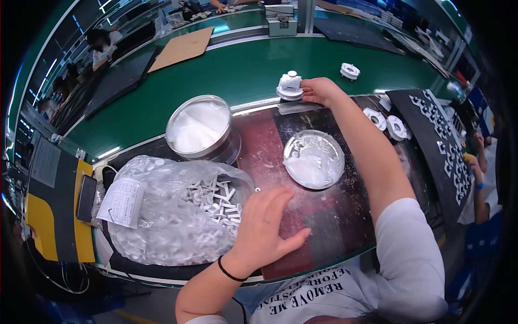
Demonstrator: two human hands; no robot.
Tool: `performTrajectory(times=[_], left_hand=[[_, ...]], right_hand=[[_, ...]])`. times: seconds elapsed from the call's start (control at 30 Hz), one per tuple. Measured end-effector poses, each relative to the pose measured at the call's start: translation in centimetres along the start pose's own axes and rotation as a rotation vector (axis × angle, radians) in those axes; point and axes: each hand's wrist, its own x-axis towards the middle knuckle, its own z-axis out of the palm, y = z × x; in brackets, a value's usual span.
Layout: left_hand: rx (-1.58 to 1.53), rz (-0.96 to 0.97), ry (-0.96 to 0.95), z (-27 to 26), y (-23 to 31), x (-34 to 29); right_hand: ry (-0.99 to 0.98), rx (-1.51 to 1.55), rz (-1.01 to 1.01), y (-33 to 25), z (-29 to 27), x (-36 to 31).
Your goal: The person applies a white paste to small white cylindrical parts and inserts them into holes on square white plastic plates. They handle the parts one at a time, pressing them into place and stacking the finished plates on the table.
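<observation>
My right hand (322,90) reaches out to the near edge of the green belt, its fingers closed on the side of a white plastic assembly (290,86) with a round base and a knob on top. My left hand (263,224) hovers over the work surface, thumb and fingers apart, with nothing in it. Close beside it lies a clear plastic bag (156,245), its mouth showing many small white stemmed plastic parts (216,201). Between my arms sits a shallow round metal dish (339,174) with white paste in it.
A large metal tin (231,144) of white paste stands behind the bag. White ring-shaped parts (397,128) lie right of my right arm; another round white part (349,71) rests on the green belt (245,70). A black board (426,129) holds several white parts. A co-worker's hand (474,162) is beyond.
</observation>
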Motion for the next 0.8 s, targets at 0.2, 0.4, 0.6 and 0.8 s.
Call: performTrajectory(times=[0.2,0.4,0.6,0.8], left_hand=[[0.011,-0.006,-0.021,-0.2,-0.3,-0.2],[0.011,-0.028,-0.024,-0.3,-0.3,0.0],[0.022,-0.018,-0.038,-0.7,-0.3,0.1],[0.04,-0.002,-0.044,-0.5,-0.5,0.2]], right_hand=[[0.057,-0.138,-0.001,0.1,1.3,3.3],[0.299,-0.381,-0.192,-0.3,-4.1,5.1],[0.821,-1.17,-0.301,1.6,-6.5,5.0],[0.678,-1.445,-0.33,1.0,-7.0,5.3]])
